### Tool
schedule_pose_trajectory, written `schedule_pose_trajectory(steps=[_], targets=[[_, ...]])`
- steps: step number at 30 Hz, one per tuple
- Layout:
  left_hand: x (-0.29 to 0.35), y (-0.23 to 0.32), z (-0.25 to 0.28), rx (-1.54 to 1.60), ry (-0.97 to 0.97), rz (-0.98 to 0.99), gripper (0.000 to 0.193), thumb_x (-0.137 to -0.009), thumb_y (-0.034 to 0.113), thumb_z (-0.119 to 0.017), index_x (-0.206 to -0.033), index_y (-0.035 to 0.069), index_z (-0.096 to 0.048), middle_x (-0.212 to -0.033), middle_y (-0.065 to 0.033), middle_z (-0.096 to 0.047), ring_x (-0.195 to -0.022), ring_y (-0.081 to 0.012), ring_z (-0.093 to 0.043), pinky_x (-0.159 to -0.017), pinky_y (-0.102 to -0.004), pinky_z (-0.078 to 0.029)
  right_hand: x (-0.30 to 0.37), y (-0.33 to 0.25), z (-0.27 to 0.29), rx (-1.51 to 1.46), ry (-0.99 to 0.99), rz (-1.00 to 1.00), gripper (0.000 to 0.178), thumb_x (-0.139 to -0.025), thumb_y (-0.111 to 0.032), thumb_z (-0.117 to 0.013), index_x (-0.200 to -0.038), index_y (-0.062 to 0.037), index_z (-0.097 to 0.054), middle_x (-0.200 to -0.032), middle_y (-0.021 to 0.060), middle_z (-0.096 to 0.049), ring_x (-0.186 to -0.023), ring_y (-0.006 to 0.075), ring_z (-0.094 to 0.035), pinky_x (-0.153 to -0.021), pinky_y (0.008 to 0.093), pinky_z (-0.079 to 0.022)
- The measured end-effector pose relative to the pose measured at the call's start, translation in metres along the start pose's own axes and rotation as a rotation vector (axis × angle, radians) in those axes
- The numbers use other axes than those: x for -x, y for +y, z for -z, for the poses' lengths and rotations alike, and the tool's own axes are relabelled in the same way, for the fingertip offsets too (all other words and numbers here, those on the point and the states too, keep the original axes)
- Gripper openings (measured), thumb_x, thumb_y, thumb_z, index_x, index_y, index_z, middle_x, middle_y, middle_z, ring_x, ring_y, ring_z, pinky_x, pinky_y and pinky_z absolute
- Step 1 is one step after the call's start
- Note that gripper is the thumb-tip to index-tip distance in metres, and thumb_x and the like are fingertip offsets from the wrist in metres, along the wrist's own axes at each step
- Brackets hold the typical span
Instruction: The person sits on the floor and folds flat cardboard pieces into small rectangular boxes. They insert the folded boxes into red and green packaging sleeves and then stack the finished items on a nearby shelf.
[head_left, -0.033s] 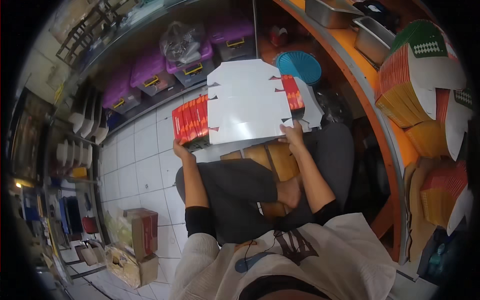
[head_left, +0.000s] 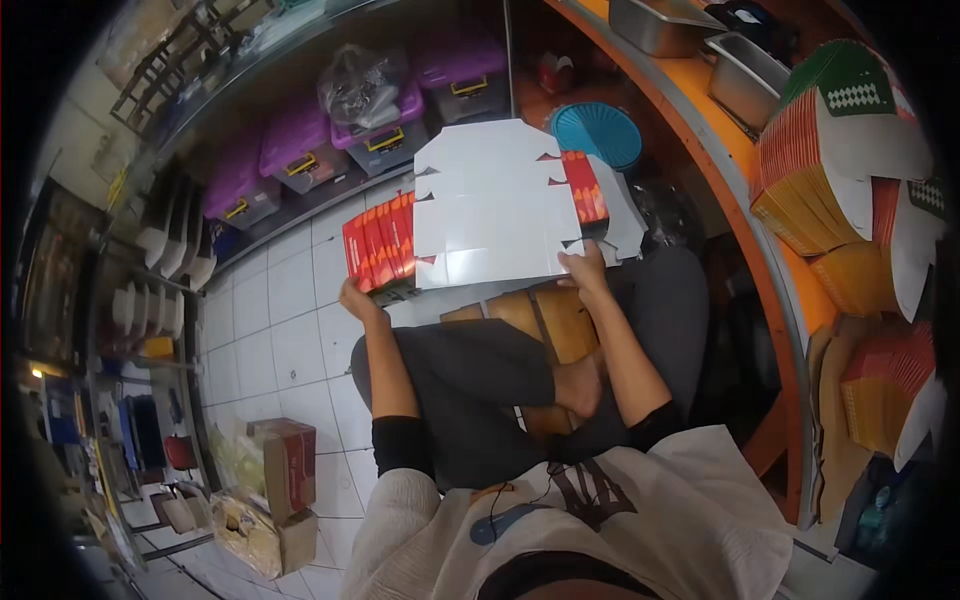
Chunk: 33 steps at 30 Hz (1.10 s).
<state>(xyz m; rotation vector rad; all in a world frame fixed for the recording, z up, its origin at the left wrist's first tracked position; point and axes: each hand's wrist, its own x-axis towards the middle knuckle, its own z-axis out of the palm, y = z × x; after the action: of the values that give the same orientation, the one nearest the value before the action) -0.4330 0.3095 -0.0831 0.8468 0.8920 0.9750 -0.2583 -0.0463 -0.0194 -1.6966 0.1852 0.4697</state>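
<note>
A flat white cardboard box blank (head_left: 492,205), with cut corners and notched side edges, lies plain side up in front of me. Beneath it, a fanned row of red printed box blanks (head_left: 380,238) sticks out on the left, and another red printed panel (head_left: 585,185) shows on the right. My left hand (head_left: 362,300) is closed at the near corner of the red fanned blanks, its fingertips partly hidden. At the near right corner of the white blank, my right hand (head_left: 585,268) pinches the edge between thumb and fingers.
A low wooden stool (head_left: 560,325) sits by my crossed legs. On the right, an orange shelf (head_left: 745,180) carries stacked folded cartons (head_left: 800,190) and metal pans (head_left: 745,80). Purple-lidded bins (head_left: 300,150) line the back, near a blue round lid (head_left: 597,137). Cardboard boxes (head_left: 270,500) stand left.
My left hand has shifted very slightly left along the red blanks' edge. The white blank and my right hand stay almost where they were.
</note>
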Motion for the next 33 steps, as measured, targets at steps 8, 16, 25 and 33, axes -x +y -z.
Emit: schedule_pose_trajectory(steps=[8, 16, 25, 33], targets=[[0.084, 0.026, -0.064, -1.163, -0.19, -0.914, 0.033, -0.076, 0.028, -0.065, -0.103, 0.008, -0.063, -0.097, -0.0056, -0.061, -0.096, -0.026, -0.054, -0.086, -0.0423, -0.037, 0.006, -0.016, 0.002, 0.512, 0.373, 0.353, 0.069, -0.071, -0.037, -0.07, -0.124, -0.003, -0.043, -0.118, 0.0215, -0.049, -0.114, 0.0371, -0.046, -0.091, 0.0478, -0.039], [0.119, 0.001, -0.088, -1.14, -0.286, -0.68, 0.041, -0.074, 0.039, -0.065, -0.101, 0.008, -0.062, -0.094, -0.0083, -0.058, -0.091, -0.0275, -0.055, -0.075, -0.0462, -0.039, -0.015, -0.058, -0.006, 1.045, 0.559, 0.419, 0.058, -0.072, -0.045, -0.069, -0.111, -0.0041, -0.055, -0.109, 0.0148, -0.051, -0.108, 0.0304, -0.042, -0.087, 0.0483, -0.031], [0.147, -0.004, -0.117, -1.401, -0.229, -0.672, 0.057, -0.073, 0.037, -0.066, -0.12, 0.007, -0.053, -0.115, -0.0131, -0.046, -0.108, -0.0303, -0.043, -0.082, -0.0461, -0.037, -0.021, -0.07, -0.028, 1.076, 0.534, 0.495, 0.062, -0.062, -0.032, -0.08, -0.108, -0.0025, -0.05, -0.105, 0.0153, -0.056, -0.107, 0.0303, -0.047, -0.09, 0.0486, -0.032], [0.139, -0.003, -0.119, -1.211, -0.207, -0.498, 0.069, -0.073, 0.038, -0.068, -0.129, 0.008, -0.043, -0.116, -0.0144, -0.048, -0.108, -0.0323, -0.045, -0.084, -0.05, -0.036, -0.054, -0.073, -0.006, 0.303, 0.055, 0.596, 0.047, -0.071, -0.009, -0.073, -0.111, 0.0052, -0.054, -0.1, 0.0115, -0.062, -0.088, 0.0216, -0.06, -0.078, 0.0323, -0.046]])
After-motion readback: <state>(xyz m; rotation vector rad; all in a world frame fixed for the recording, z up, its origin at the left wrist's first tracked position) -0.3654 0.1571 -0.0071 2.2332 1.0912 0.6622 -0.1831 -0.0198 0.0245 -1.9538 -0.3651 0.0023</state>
